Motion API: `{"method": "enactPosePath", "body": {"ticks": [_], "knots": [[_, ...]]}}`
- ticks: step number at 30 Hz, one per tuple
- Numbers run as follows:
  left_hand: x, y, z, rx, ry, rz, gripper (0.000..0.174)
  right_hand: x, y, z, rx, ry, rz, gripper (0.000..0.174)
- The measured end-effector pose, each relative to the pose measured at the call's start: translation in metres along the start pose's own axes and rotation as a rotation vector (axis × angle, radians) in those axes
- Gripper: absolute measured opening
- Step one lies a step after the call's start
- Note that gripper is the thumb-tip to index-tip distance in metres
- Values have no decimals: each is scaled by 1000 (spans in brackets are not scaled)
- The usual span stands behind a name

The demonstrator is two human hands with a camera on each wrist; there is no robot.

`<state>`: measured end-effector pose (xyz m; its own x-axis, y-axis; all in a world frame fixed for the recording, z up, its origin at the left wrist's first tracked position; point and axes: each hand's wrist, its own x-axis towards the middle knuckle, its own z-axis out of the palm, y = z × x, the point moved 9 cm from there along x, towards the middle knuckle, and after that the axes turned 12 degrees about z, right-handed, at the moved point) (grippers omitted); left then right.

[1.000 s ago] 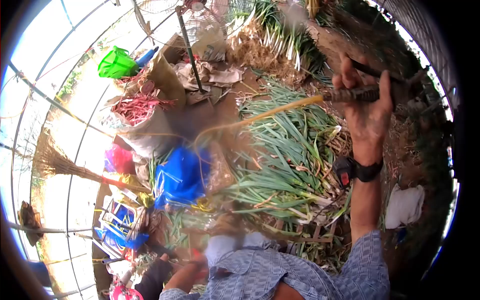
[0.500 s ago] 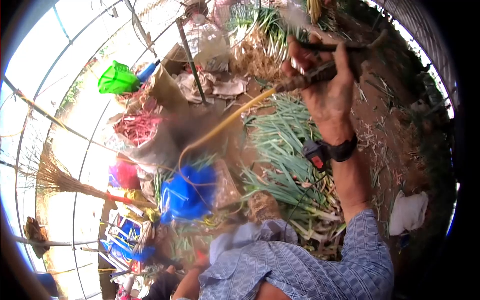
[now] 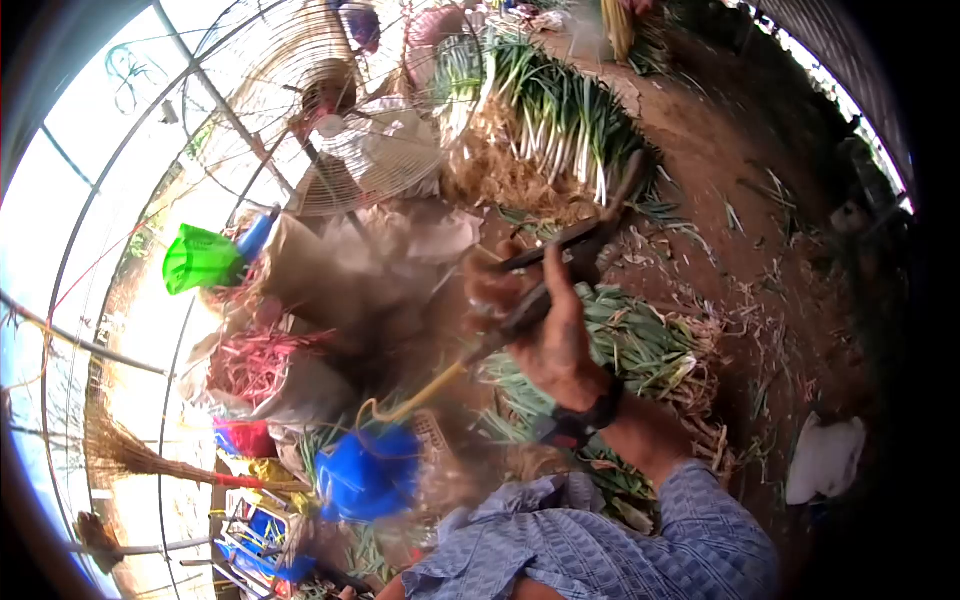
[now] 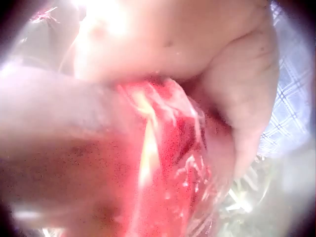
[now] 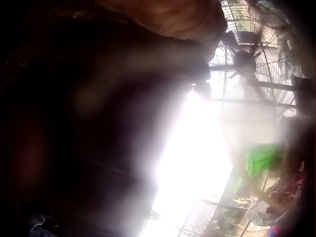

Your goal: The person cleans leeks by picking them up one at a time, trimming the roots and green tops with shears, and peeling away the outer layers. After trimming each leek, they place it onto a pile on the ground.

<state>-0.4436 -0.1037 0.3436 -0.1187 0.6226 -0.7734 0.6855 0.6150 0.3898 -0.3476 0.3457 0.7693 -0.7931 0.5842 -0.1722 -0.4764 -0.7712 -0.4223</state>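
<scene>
In the head view my right hand (image 3: 555, 340) grips a dark hose gun (image 3: 585, 255) with a yellow hose (image 3: 430, 388) trailing from its handle. Its metal end points up and away from me. The hand overlaps a pile of long green onions (image 3: 650, 345) on the ground. In the right wrist view, a blurred finger (image 5: 173, 17) crosses the top of a dark picture. My left hand (image 4: 168, 49) holds crumpled red plastic (image 4: 168, 163) between its thumb and fingers in the left wrist view; what lies inside the plastic is hidden.
A caged fan (image 3: 335, 125) stands at the far left, before a row of upright green onions (image 3: 560, 120). Left are a green basket (image 3: 200, 260), a sack of red strips (image 3: 250, 360), a blue bag (image 3: 370, 475) and a broom (image 3: 150, 460). White cloth (image 3: 825, 460) lies right.
My right hand has swung left and down across the onion pile, carrying the hose gun and its hose. The head view has shifted, bringing more of the fan and upright onions into sight.
</scene>
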Motion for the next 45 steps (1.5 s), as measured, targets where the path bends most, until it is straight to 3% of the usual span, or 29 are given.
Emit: {"method": "enactPosePath", "body": {"ticks": [11, 21, 34, 38, 45], "knots": [[46, 60, -83, -9, 18, -26, 31, 72, 73, -56, 136, 125, 417, 54], [110, 55, -150, 38, -54, -24, 33, 141, 73, -152, 267, 340, 404, 48], [219, 14, -279, -7, -55, 7, 34, 342, 120, -177, 223, 426, 520, 46], [237, 17, -296, -32, -71, 7, 35, 370, 109, -196, 217, 492, 503, 42], [249, 33, -289, -134, -62, -54, 36, 433, 96, -260, 123, 552, 684, 47]]}}
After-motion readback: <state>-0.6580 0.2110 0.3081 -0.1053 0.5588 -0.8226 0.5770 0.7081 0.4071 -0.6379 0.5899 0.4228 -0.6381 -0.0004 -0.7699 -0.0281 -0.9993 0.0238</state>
